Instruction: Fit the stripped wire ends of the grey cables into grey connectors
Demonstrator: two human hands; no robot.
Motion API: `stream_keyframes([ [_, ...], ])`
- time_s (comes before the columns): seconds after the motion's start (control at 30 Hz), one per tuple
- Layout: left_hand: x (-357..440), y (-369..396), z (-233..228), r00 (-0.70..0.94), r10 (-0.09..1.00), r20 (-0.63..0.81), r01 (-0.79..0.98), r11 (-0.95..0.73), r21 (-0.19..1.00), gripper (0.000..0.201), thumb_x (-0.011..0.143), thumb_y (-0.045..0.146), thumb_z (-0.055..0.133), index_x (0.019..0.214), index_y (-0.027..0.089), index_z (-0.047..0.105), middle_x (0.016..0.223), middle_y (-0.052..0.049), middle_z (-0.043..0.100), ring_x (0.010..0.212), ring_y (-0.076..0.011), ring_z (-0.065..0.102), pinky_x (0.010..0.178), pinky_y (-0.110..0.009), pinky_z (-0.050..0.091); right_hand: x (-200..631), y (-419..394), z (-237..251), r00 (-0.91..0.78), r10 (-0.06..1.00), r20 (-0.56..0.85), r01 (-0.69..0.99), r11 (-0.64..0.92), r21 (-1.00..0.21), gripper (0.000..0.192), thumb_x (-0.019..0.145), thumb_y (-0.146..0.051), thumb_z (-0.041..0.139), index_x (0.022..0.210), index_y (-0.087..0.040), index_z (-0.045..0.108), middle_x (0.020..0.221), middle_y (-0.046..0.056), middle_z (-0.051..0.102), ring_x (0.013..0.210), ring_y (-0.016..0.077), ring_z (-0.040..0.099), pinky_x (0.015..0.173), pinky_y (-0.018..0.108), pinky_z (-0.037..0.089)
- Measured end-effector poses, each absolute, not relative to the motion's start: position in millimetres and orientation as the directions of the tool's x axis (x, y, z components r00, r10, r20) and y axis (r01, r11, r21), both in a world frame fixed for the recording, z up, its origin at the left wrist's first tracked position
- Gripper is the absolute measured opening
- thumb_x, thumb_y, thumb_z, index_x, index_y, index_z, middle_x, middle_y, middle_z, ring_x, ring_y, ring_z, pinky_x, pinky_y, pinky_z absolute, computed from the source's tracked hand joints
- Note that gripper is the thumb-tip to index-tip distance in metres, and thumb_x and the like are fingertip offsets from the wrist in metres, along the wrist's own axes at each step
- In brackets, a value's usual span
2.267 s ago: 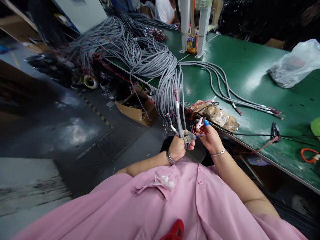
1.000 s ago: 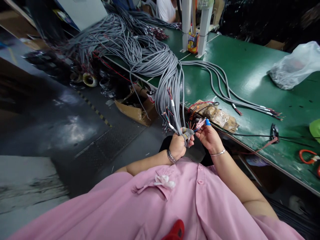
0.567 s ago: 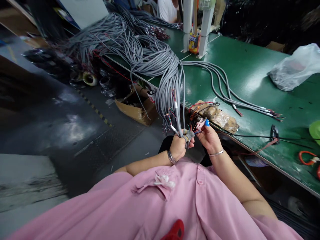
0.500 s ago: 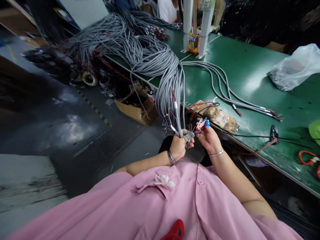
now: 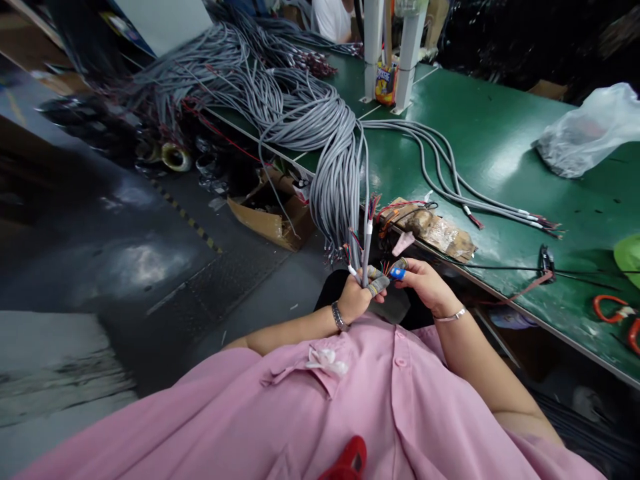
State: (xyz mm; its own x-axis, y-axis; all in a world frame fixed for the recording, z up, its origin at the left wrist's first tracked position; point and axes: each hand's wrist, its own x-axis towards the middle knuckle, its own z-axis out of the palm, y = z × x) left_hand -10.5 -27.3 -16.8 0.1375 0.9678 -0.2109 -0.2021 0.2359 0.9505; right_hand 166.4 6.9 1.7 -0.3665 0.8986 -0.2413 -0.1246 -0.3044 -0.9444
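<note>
The left hand (image 5: 356, 297) is closed around a grey cable (image 5: 367, 243) that stands nearly upright, its stripped end pointing up, just off the green table (image 5: 480, 150) edge. The right hand (image 5: 425, 283) pinches the thin coloured wires (image 5: 385, 268) beside it.

This is a factory workshop for cable assembly. A long green workbench (image 5: 490, 153) carries a great heap of grey cables (image 5: 300, 113) spilling off its near edge, a cardboard box (image 5: 270, 217) of scraps sits on the dark concrete floor (image 5: 125, 267), and red-handled cutters (image 5: 615, 313) lie far right.
</note>
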Motion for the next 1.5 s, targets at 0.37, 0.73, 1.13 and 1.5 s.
stream_keyframes([
  [0.37,-12.2,-17.7,-23.6,0.412,0.850,-0.330,-0.033,0.376,0.926,0.025,0.065,0.030,0.076,0.072,0.012,0.061,0.055,-0.004,0.064,0.046,-0.0148,0.062,0.046,-0.024,0.052,160.8,-7.2,24.3,-0.421,0.888,0.185,0.247,0.309,-0.918,0.002,0.078,-0.025,0.069,0.076,-0.023,0.068,0.077,0.003,0.063,0.078,0.0192,0.057,0.077,0.033,0.045],
  [0.73,-6.8,-19.0,-21.7,0.208,0.932,-0.298,-0.331,0.353,0.875,0.035,0.067,0.042,0.076,0.079,0.014,0.059,0.059,-0.002,0.066,0.047,-0.0132,0.061,0.047,-0.024,0.051,158.1,-27.0,-11.3,-0.181,0.976,-0.125,0.022,-0.123,-0.992,0.030,0.079,-0.047,0.065,0.091,-0.020,0.061,0.080,0.002,0.063,0.067,0.0144,0.055,0.058,0.027,0.046],
  [1.13,-18.9,-17.4,-22.1,0.349,0.895,-0.276,-0.166,0.350,0.922,0.033,0.061,0.037,0.081,0.072,0.011,0.062,0.058,-0.005,0.067,0.053,-0.0161,0.065,0.057,-0.028,0.055,139.0,-14.2,-5.0,-0.229,0.973,-0.007,-0.004,-0.008,-1.000,0.023,0.077,-0.041,0.068,0.074,-0.019,0.062,0.065,0.000,0.060,0.054,0.0120,0.050,0.053,0.027,0.042],
  [1.5,-10.3,-17.3,-21.0,0.136,0.945,-0.297,-0.397,0.327,0.858,0.037,0.061,0.041,0.080,0.073,0.013,0.059,0.054,-0.002,0.064,0.045,-0.0146,0.060,0.047,-0.027,0.052,133.7,-8.9,-14.1,-0.080,0.992,-0.095,-0.094,-0.102,-0.990,0.025,0.074,-0.042,0.070,0.076,-0.019,0.062,0.068,-0.002,0.058,0.058,0.0103,0.047,0.054,0.024,0.039],
])
